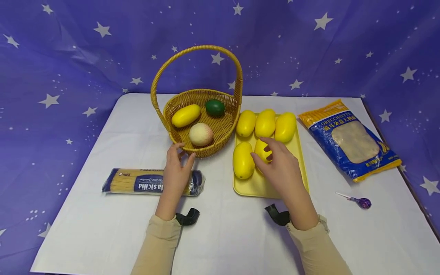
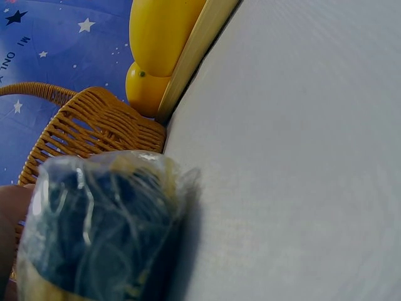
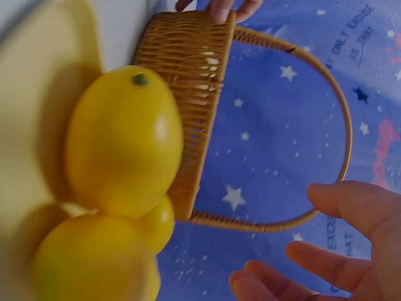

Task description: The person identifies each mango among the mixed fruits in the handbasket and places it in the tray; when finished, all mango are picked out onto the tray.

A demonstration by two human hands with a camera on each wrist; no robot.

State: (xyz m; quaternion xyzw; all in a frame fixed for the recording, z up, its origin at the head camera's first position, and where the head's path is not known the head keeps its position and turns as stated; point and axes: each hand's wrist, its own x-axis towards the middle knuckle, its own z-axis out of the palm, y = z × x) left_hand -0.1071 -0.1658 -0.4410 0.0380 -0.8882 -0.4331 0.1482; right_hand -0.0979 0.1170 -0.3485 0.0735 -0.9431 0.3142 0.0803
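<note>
My left hand [image 1: 176,172] is at the near rim of a wicker basket [image 1: 220,143], thumb and fingers on either side of the rim. In the right wrist view its fingertips [image 3: 220,10] touch that rim. The basket holds a yellow oval fruit [image 1: 186,115], a dark green oval fruit [image 1: 215,108] and a peach [image 1: 201,134]. My right hand [image 1: 283,168] hovers, fingers spread, above a yellow mango-like fruit [image 1: 262,149] it partly hides. Several such fruits [image 3: 124,141] lie in two rows on a yellow tray [image 1: 256,190].
Beneath my left wrist lies a spaghetti pack [image 1: 137,181], its wrapped end [image 2: 103,219] close up in the left wrist view. A blue and orange orecchiette bag [image 1: 350,139] and a wrapped lollipop [image 1: 363,203] lie at right. Tall above the basket arches its handle [image 1: 206,47].
</note>
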